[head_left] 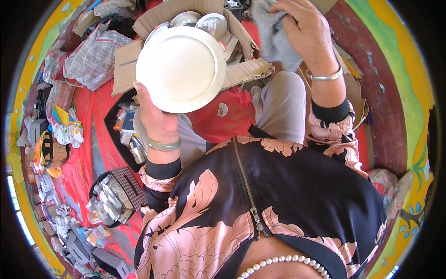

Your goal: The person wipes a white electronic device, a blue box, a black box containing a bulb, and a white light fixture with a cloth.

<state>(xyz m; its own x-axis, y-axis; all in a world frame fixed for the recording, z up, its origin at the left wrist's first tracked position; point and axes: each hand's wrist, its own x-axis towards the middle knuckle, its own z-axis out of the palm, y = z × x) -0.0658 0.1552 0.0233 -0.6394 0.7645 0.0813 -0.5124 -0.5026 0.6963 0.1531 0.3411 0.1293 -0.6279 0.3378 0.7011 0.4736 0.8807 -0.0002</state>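
A round white disc with a wide flat rim, looking like a ceiling downlight [180, 69], is tilted up before me. My left hand [155, 116] grips its lower left edge, thumb on the rim and the other fingers hidden behind. Up at the right, apart from the disc, my right hand [309, 35] pinches a grey cloth [280, 44] that hangs down from the fingers. Beyond the disc stands an open cardboard box [248, 73] with several similar round pieces [213, 24] in it.
Left of my legs is a black bin [111, 123] of small packages. A checked basket [127, 188] of clear packs stands nearer me. A plaid bag [96, 58] and many small boxes line the left side, on red sheeting [100, 107]. A painted wall edge curves at right.
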